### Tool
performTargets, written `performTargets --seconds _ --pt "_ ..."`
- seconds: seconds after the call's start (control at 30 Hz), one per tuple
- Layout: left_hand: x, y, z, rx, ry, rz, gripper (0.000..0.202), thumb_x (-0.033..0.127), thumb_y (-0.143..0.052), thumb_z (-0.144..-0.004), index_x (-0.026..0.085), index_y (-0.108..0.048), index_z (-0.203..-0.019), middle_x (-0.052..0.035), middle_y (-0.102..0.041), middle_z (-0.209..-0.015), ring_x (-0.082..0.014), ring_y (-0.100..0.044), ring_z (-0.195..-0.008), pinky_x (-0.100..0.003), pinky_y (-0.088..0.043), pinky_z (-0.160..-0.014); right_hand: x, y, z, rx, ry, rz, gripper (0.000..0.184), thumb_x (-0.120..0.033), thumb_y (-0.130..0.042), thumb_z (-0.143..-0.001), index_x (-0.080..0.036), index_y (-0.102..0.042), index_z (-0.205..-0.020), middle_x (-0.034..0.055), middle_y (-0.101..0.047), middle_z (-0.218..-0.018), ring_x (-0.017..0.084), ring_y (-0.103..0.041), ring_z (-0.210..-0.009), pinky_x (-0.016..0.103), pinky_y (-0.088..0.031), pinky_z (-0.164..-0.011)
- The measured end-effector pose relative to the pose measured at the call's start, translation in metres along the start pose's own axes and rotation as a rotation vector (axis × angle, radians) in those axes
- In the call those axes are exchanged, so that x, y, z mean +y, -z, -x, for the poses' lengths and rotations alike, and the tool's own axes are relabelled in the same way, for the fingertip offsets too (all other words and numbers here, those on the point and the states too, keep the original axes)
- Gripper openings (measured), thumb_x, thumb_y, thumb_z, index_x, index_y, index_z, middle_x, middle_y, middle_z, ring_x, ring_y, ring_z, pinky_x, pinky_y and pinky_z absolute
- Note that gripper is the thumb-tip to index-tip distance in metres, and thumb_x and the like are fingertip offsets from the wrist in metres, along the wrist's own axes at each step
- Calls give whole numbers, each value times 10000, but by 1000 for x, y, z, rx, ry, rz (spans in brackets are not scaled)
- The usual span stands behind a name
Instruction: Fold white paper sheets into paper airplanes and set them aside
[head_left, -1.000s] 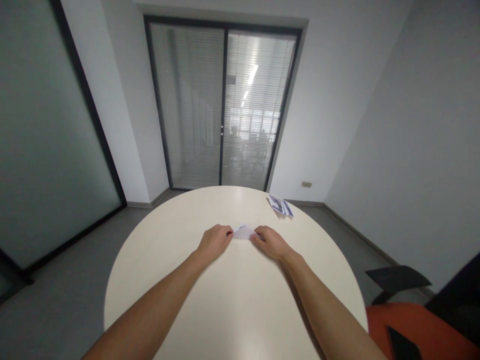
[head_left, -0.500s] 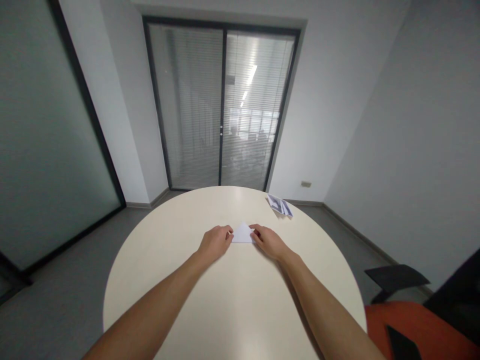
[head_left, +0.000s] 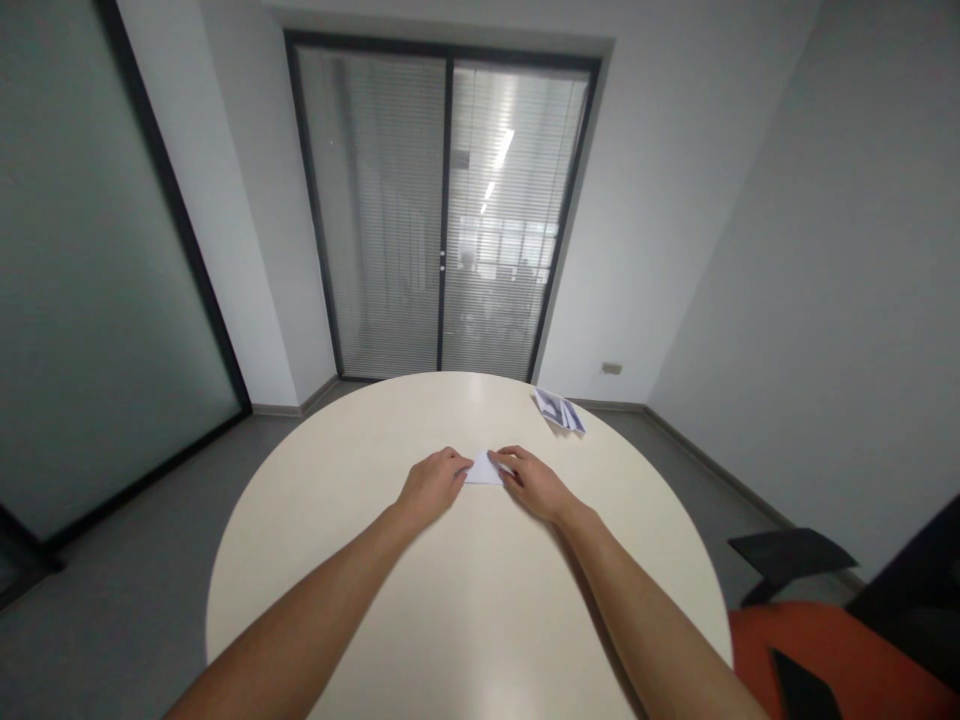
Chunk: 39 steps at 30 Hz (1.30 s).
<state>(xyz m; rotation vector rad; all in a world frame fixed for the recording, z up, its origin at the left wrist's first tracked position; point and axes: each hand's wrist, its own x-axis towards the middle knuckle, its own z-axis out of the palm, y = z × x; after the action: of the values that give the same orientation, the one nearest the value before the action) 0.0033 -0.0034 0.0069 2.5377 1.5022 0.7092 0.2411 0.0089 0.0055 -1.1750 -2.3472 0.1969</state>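
A small folded white paper (head_left: 483, 470) lies flat on the round cream table (head_left: 360, 470), past the middle. My left hand (head_left: 431, 484) rests at its left edge, fingers curled and tips pressing on the paper. My right hand (head_left: 531, 480) covers its right side, fingertips pressed down on the fold. Only a small patch of the paper shows between the two hands.
A small stack of printed papers (head_left: 559, 410) lies at the table's far right edge. An orange chair with a black armrest (head_left: 787, 560) stands at the lower right. Sliding glass doors with blinds (head_left: 446, 210) are behind the table.
The paper, raised a little off the table a second ago, now lies flat. My right hand has slid left over it, hiding its triangular tip. The left hand has barely moved.
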Motion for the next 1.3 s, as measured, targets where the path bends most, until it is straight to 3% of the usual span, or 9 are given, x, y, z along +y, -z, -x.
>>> performTargets --seconds 0.1,0.3,1.0,1.3 --pt "1 0 -1 -24 2 4 274 257 -499 -969 243 -722 -1129 -48 -688 -1166 -197 -633 -1066 -293 -475 -930 1 -2 -1 -10 -1 23 342 -222 -501 -946 -206 -690 -1231 129 -640 -1257 231 -607 -1126 380 -450 -1015" --pt "0 -1 -1 -52 -12 -13 263 313 -573 -934 231 -725 -1132 -50 -716 -1158 -229 -622 -1074 -330 -467 -951 -4 0 0 -24 16 51 316 -307 -579 -908 -196 -729 -1163 112 -703 -1176 253 -628 -1042 373 -463 -960" --pt "1 0 0 -38 -37 3 268 297 -527 -958 223 -720 -1128 -47 -719 -1143 -224 -605 -1058 -332 -460 -946 -11 5 1 -23 -8 20 319 -337 -581 -916 -194 -728 -1160 100 -721 -1155 245 -629 -1057 353 -457 -957" --pt "5 0 -1 34 -13 37 236 299 -536 -948 214 -698 -1095 -45 -725 -1088 -202 -637 -1026 -302 -480 -906 -23 13 0 -33 -44 105 330 -396 -558 -932 -227 -719 -1165 80 -756 -1029 238 -647 -971 307 -465 -842"
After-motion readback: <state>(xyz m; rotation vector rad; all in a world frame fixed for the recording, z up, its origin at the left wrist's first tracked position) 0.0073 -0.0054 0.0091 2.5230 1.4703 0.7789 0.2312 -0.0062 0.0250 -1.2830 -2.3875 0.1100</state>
